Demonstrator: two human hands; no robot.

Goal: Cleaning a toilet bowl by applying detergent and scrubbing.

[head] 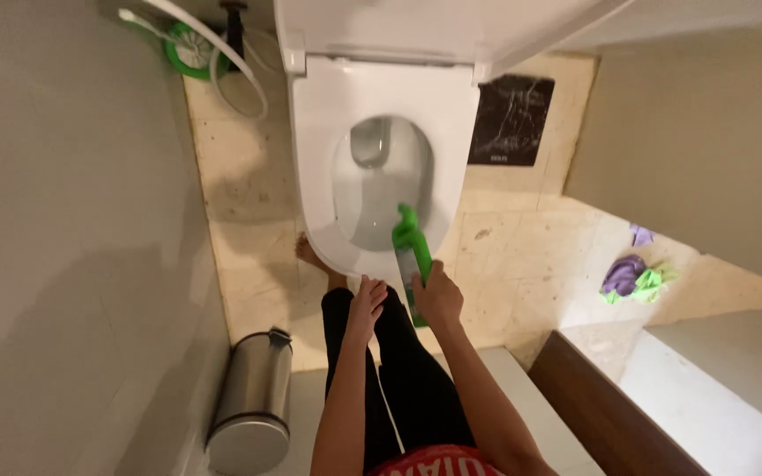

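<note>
Fingers first: right hand [438,295] curled tight round the lower body of a green bottle [410,251], gripping it with the nozzle end tipped forward over the near rim of the toilet bowl [381,181]. Left hand [366,304] loose and half-open, fingers slightly spread, holding nothing, fingertips just at the front lip of the bowl, close beside the bottle hand. Seat up against the raised lid [434,26], bowl open below. Counting now: one bottle, one toilet, two hands, both over dark leggings. One bare foot [308,251] peeking out left of the bowl. One steel pedal bin [253,405] lying low left against the grey wall. One green-and-white toilet brush holder [191,48] up in the far left corner, white hose looping beside it. One black marbled mat [511,119] right of the bowl. Cloths on the floor at right: purple and green bundle [632,280], plus one small purple scrap [641,235] just beyond.
</note>
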